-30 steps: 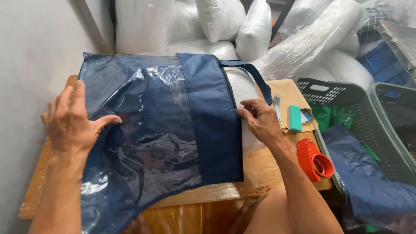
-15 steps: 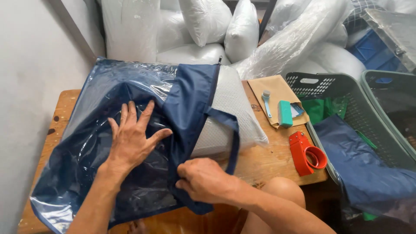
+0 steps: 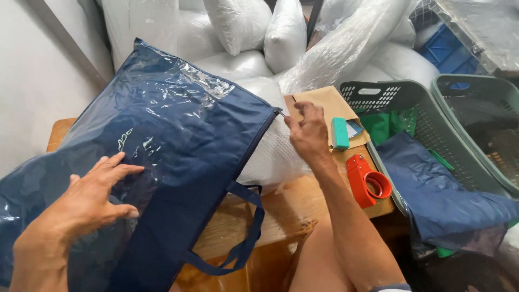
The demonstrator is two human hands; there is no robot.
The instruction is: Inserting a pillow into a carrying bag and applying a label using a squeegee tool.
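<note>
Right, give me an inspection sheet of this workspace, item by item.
Surface: wooden table, mostly covered, bare at its near right part.
Job's things: navy zip bag with clear front lying tilted across the table; white pillow sticking out of its open end.
Clutter: red tape dispenser, teal block, brown envelope.
Hands: left hand flat on the clear front; right hand with its fingers pinched at the bag's zip corner.
Cables: nothing seen.
Surroundings: wrapped white pillows behind, two green baskets to the right, wall to the left.
</note>
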